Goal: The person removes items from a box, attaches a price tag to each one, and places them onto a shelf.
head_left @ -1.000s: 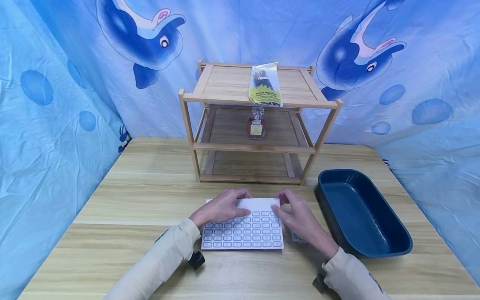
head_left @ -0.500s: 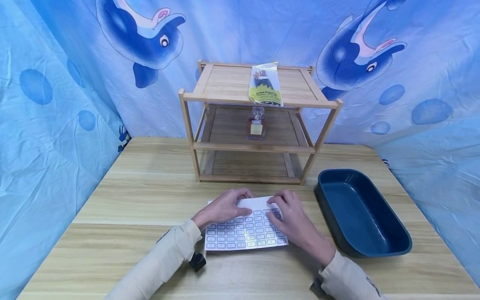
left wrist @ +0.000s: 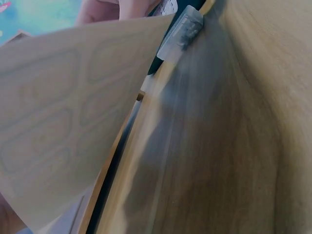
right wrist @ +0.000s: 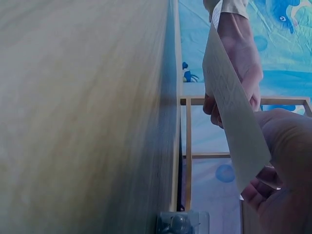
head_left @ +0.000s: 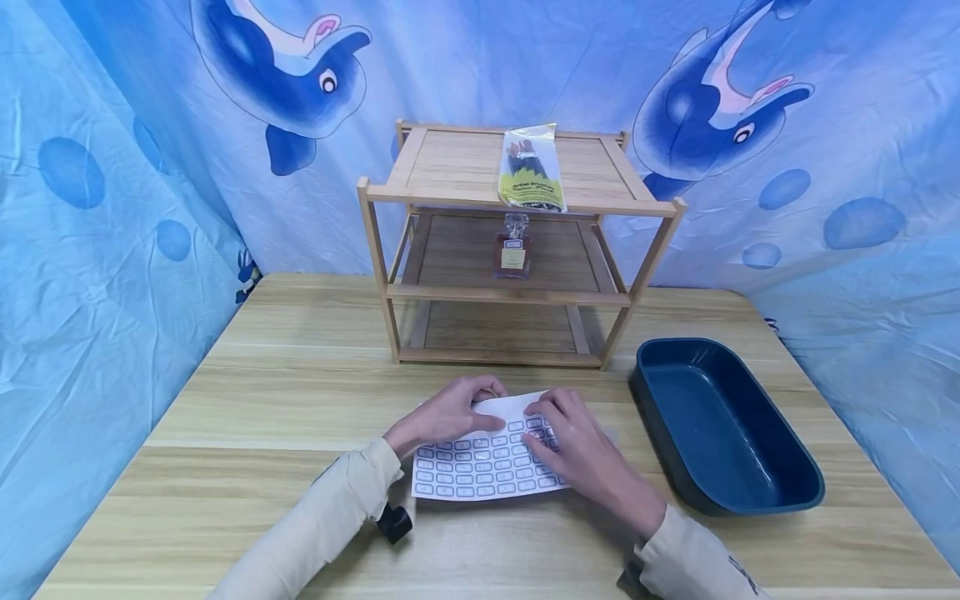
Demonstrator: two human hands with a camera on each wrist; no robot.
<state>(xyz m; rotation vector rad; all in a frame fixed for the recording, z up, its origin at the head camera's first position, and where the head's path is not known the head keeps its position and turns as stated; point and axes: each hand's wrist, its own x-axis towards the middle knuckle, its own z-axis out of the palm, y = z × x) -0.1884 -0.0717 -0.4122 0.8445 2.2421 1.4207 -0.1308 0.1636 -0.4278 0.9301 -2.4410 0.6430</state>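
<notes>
A white sheet of stickers with rows of small framed labels is held above the table, its front edge bowed a little. At its upper left my left hand pinches it, thumb on top and fingers behind the far edge. My right hand holds the right side, thumb over the labels and fingers curled at the far edge. The right wrist view shows the fingers of the right hand behind the sheet. A small clear plastic box lies on the table beyond the sheet in the left wrist view.
A wooden three-tier rack stands behind the hands. On it are a pack of artist brushes on top and a glass bottle on the middle shelf. A dark blue basin sits to the right on the wooden table.
The right hand has shifted left along the sheet, covering more labels. The sheet has tilted and bowed, its right side raised. The left hand has barely moved.
</notes>
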